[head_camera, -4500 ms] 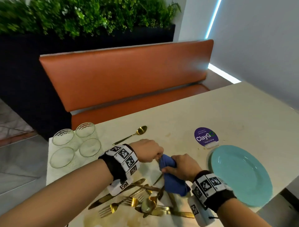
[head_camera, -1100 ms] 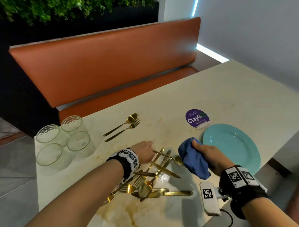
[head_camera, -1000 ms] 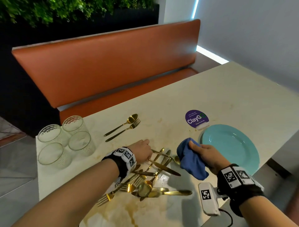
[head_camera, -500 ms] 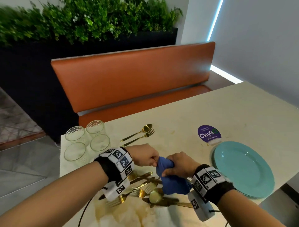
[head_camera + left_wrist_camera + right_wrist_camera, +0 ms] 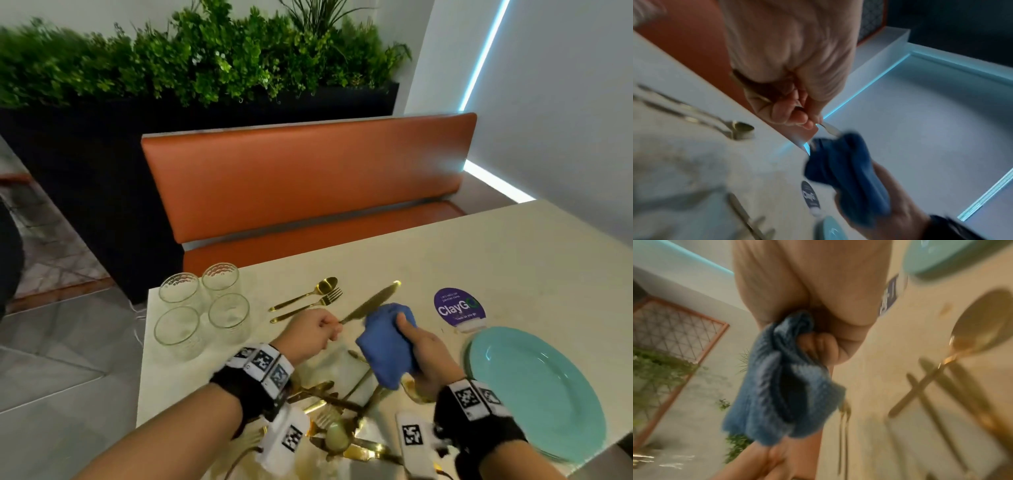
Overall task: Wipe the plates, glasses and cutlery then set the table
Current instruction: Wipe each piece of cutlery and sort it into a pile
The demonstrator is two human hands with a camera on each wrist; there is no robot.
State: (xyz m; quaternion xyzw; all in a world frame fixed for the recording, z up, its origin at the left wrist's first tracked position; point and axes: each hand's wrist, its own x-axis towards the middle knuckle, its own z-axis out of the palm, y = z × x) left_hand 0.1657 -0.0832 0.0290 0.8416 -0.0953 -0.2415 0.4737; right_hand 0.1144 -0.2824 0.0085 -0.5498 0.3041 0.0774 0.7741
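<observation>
The left hand (image 5: 310,334) pinches the knife (image 5: 371,303) handle; the right hand (image 5: 423,353) clutches the cloth (image 5: 385,344). Best to wrap the blade fully, stroking toward the tip.

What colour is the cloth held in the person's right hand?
Blue. The cloth shows best in the head view, bunched in the right hand.

Orange bench (image 5: 308,185) beyond the table's far edge; dark planter (image 5: 85,164) of green plants (image 5: 191,58) behind it; purple sticker (image 5: 459,306) on the tabletop; glowing light strip (image 5: 483,58) on the right wall.
</observation>
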